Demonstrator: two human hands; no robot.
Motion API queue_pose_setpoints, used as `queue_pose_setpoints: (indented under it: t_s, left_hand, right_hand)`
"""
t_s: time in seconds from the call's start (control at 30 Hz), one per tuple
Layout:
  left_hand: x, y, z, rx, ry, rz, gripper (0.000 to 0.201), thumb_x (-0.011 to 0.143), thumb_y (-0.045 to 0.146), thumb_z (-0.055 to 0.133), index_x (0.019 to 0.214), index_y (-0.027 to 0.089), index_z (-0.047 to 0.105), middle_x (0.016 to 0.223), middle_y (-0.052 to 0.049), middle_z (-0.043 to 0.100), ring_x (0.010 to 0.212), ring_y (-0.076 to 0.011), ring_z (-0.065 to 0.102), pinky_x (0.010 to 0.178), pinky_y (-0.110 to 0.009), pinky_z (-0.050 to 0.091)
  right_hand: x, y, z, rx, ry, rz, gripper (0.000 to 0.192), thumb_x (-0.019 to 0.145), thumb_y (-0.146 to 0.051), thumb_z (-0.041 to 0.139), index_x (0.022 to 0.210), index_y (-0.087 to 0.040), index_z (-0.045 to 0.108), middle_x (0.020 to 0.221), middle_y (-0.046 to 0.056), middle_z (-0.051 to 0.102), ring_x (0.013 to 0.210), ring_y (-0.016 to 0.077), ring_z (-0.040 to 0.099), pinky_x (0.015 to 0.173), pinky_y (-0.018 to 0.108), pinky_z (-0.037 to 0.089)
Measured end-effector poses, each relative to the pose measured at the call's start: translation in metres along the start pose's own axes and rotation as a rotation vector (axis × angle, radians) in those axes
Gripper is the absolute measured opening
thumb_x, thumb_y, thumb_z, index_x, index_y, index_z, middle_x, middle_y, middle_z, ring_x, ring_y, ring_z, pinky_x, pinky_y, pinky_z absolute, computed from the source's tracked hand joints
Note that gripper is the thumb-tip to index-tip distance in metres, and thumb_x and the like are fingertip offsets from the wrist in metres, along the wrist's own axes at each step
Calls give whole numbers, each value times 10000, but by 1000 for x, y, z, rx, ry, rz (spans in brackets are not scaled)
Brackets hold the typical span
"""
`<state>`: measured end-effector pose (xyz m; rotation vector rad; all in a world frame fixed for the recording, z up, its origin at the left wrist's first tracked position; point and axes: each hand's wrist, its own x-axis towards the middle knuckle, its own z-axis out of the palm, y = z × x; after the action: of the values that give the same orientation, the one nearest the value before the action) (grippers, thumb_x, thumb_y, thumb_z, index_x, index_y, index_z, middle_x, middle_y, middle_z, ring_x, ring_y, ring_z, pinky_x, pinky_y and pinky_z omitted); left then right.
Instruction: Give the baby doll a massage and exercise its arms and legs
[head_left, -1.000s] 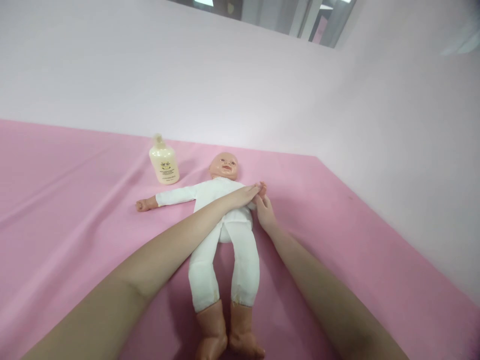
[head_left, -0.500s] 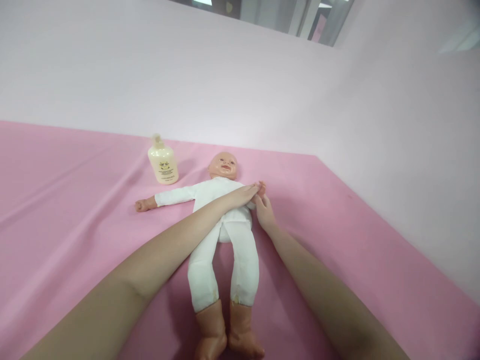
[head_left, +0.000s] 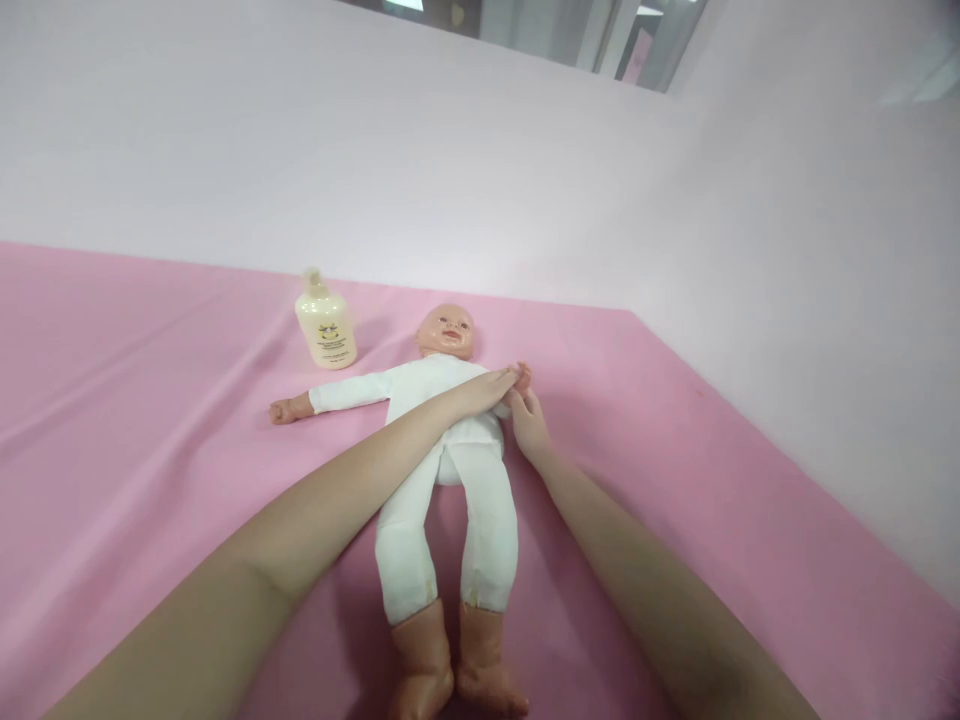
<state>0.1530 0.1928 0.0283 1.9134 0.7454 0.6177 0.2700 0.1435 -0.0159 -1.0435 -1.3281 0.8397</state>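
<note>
A baby doll (head_left: pixel 484 490) with a white cloth body and plastic head, hands and feet lies on its back, feet toward me. Its arm on the right side of the view is bent up beside the chest. My left hand (head_left: pixel 487 391) reaches across the doll's chest, fingers closed around that arm near the wrist. From the other side my right hand (head_left: pixel 529 422) grips the same arm, fingers bent at the doll's small hand (head_left: pixel 523 377). Most of the held forearm is hidden by my hands. The doll's other arm (head_left: pixel 349 391) stretches out to the left.
A cream pump bottle (head_left: pixel 327 325) stands upright left of the doll's head. Everything rests on a pink cloth surface (head_left: pixel 150 400) with some creases. Behind and to the right rises a white wall (head_left: pixel 225 150), with a window (head_left: pixel 540 30) at the top.
</note>
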Motion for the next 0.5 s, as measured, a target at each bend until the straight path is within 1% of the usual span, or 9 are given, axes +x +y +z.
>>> queue_pose_setpoints:
  t_s: [0.13,0.33,0.5]
  left_hand:
    - [1,0,0,49,37,4,552,938,511,229,1198,157,563,1145,-76,653,1140,-206,524,1041,-333,348]
    - [-3,5,0,44,44,12,563,942,517,221,1154,145,587,1199,-83,632,1087,-187,552,1026,-305,360]
    - [-3,5,0,42,41,8,568,948,509,221,1141,126,593,1224,-100,616,1079,-185,561,1015,-304,367]
  right_hand:
    - [1,1,0,-5,1,1,617,845,-506,515,1383,-217,422,1431,48,447,1387,212,321,1169,385,220]
    - [1,2,0,-7,9,8,616,843,-507,520,1387,-235,418,1432,41,446,1389,210,319,1168,389,227]
    - [1,3,-1,-9,7,-4,604,845,-516,523,1370,-228,447,1433,44,445,1399,211,300,1168,387,224]
